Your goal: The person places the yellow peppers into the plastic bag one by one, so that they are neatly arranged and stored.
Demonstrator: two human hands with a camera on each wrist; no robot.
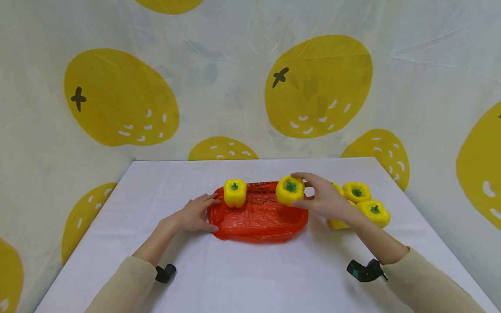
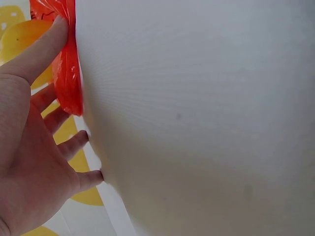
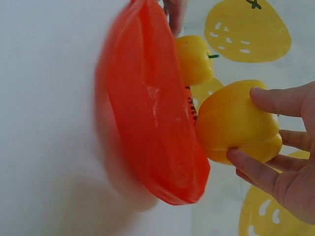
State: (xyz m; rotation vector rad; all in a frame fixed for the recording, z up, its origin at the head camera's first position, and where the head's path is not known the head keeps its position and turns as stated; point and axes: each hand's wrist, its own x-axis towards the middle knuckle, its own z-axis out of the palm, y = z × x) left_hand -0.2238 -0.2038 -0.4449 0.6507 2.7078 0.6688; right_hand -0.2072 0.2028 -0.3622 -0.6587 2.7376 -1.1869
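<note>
A red plastic bag point(image 1: 256, 224) with dark print lies across the middle of the table. One yellow bell pepper point(image 1: 235, 193) sits upright at its left part, green stem up. At the bag's left end is my left hand point(image 1: 197, 214), thumb and fingers spread and fairly straight; in the left wrist view the thumb point(image 2: 47, 46) touches the red plastic. My right hand point(image 1: 326, 198) pinches a second yellow bell pepper point(image 3: 241, 123) between thumb and fingers. That pepper is over the bag's right part, its stem facing me in the head view.
Several more yellow bell peppers point(image 1: 357, 191) are grouped on the table to the right, partly hidden behind my right hand. White cloth covers the table point(image 1: 235, 278). Behind it hangs a pale curtain point(image 1: 219, 87) printed with large yellow fruit.
</note>
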